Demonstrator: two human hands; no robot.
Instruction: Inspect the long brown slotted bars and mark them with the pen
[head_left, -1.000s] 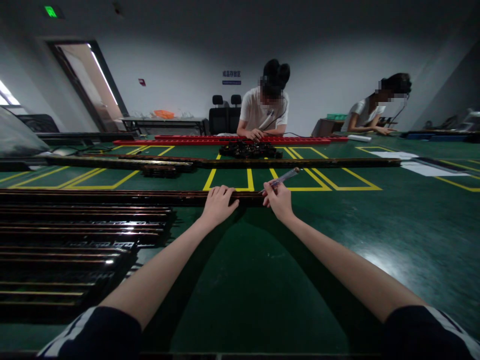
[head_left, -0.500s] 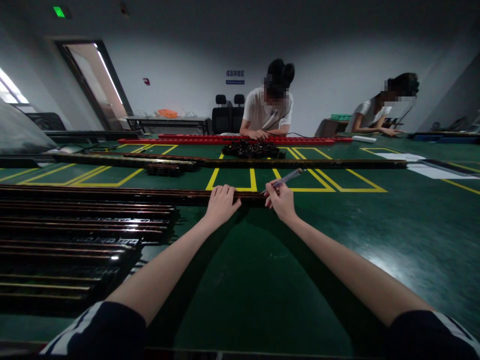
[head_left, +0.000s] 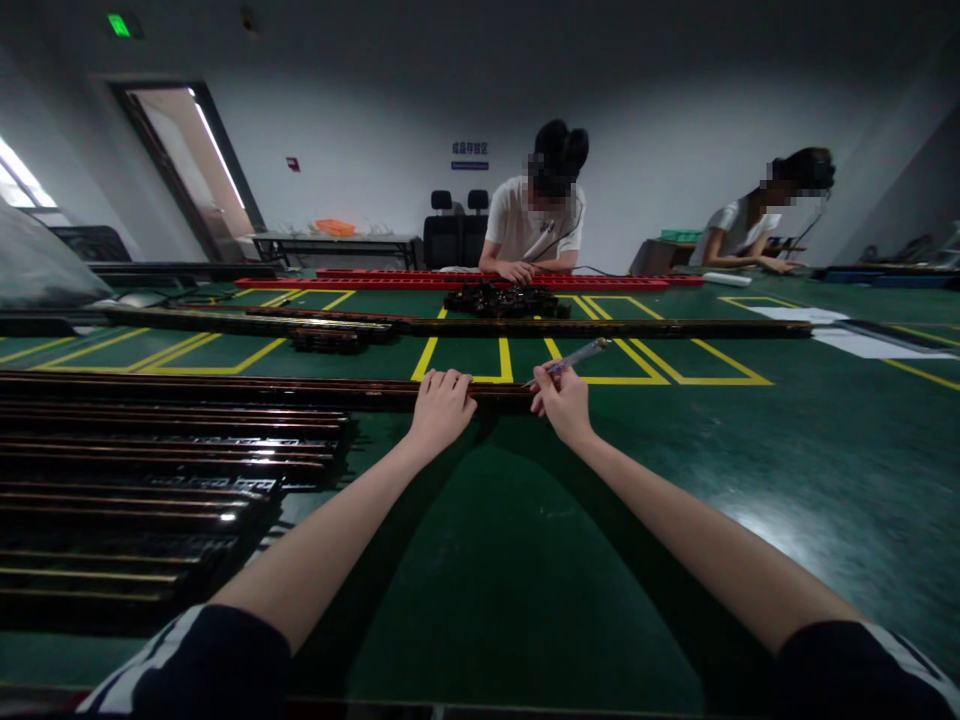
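A long dark strip (head_left: 345,391) lies across the green table (head_left: 510,560), running from the left edge to the middle. My left hand (head_left: 442,408) is wrapped over the strip near its right end, thumb pointing right. My right hand (head_left: 562,402) holds a slim, clear-handled tool (head_left: 581,353), tilted up to the right. The tool's lower tip is at the strip's right end; what exactly it touches is too small to tell. Between the two hands a short stretch of the strip shows.
Several dark strips (head_left: 172,453) are stacked at the left. Beyond my hands lie another long strip (head_left: 637,327), a pile of black parts (head_left: 506,299) and a red rail (head_left: 420,279). One person (head_left: 536,225) leans over the far side; another (head_left: 739,230) works at the right.
The thumb of my left hand has drawn in slightly to the left. My right hand and the tool have hardly moved.
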